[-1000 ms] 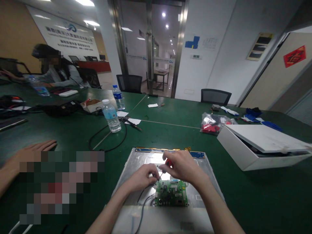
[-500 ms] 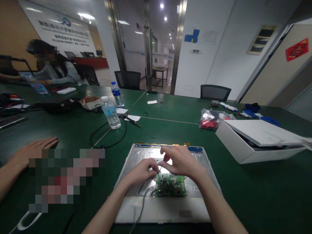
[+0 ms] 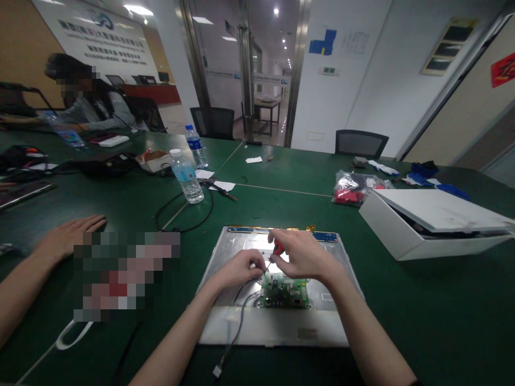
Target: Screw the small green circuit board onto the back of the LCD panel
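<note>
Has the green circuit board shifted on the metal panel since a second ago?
No; the green circuit board sits just beyond the pale strip of the metal panel, as before.

- Panel (image 3: 277,325) on table (image 3: 434,311), toward near edge.
- Circuit board (image 3: 286,295) on panel.
- Box (image 3: 406,241) right of panel.
- Bag (image 3: 351,194) behind box, left end.
- Gloves (image 3: 453,191) behind box, near far edge, right side.
- Bottle (image 3: 187,179) left of and behind panel; second bottle (image 3: 196,146) behind it.
- Chairs (image 3: 362,143) past far edge.

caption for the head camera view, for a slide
Right hand holds a red-handled tool by a green circuit board on a metal panel, left hand near the tool's tip.
</note>
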Action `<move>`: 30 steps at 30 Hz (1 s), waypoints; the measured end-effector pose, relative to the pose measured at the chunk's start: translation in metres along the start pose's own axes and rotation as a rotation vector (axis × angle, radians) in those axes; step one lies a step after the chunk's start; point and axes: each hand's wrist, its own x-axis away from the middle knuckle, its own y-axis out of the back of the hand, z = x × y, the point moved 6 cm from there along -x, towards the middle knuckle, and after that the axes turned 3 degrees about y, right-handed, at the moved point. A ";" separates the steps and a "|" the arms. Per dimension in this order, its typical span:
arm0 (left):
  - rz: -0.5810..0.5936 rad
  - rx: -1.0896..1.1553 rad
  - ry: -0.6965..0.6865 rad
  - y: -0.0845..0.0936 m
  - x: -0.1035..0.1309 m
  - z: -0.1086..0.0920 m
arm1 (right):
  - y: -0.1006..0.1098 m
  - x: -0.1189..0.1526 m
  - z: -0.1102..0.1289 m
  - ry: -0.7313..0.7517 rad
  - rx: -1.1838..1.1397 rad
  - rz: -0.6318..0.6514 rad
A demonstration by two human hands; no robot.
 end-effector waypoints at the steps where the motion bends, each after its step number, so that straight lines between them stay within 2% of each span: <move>1: -0.004 -0.004 0.001 0.000 0.000 0.000 | 0.000 0.000 0.000 -0.004 0.002 -0.002; 6: -0.002 -0.011 -0.004 -0.001 0.000 0.003 | -0.003 -0.003 -0.006 -0.081 0.074 0.017; 13: -0.008 -0.023 -0.015 0.000 0.000 0.004 | -0.001 -0.001 -0.001 0.004 -0.024 0.007; 20: -0.010 -0.002 -0.004 0.000 0.001 0.004 | -0.007 -0.004 -0.006 -0.080 0.070 0.006; 26: -0.010 -0.012 -0.021 0.000 0.001 0.001 | -0.003 0.000 0.001 0.023 -0.041 -0.002; 30: -0.013 -0.003 -0.031 0.000 0.001 0.001 | -0.003 -0.002 0.000 0.002 -0.024 -0.010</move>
